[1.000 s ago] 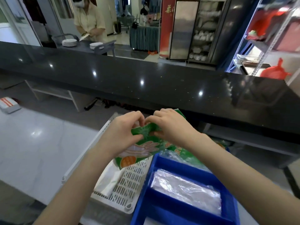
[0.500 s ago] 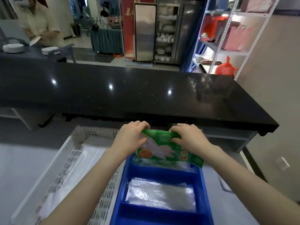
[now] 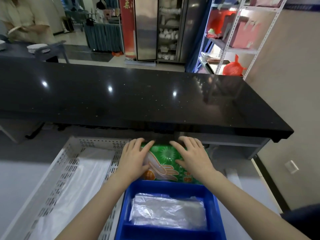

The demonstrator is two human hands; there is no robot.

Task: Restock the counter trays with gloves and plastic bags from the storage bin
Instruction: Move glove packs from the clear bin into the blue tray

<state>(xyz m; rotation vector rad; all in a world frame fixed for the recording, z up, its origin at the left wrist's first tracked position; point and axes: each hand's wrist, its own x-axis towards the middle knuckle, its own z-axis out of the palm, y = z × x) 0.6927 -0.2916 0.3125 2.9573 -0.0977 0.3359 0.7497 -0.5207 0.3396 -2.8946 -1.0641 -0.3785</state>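
A green pack of gloves (image 3: pixel 167 157) with a printed hand on it lies flat in the far compartment of the blue tray (image 3: pixel 173 186). My left hand (image 3: pixel 134 159) rests palm down on the pack's left part, fingers spread. My right hand (image 3: pixel 194 156) lies flat on its right part in the same way. Neither hand curls around the pack. In the tray's nearer compartment sits a stack of clear plastic bags (image 3: pixel 168 212). To the left of the tray stands the white perforated storage bin (image 3: pixel 57 187), with white plastic bags (image 3: pixel 83 179) inside.
A long black counter top (image 3: pixel 138 97) overhangs just beyond my fingertips. Behind it a person (image 3: pixel 26 19) stands at the far left by stacked plates (image 3: pixel 37 47). Metal shelving (image 3: pixel 233 40) with a red bag rises at the right, by a wall.
The green glove pack went from being held up in both hands to lying flat in the blue tray's far compartment. Both hands have opened out on top of it.
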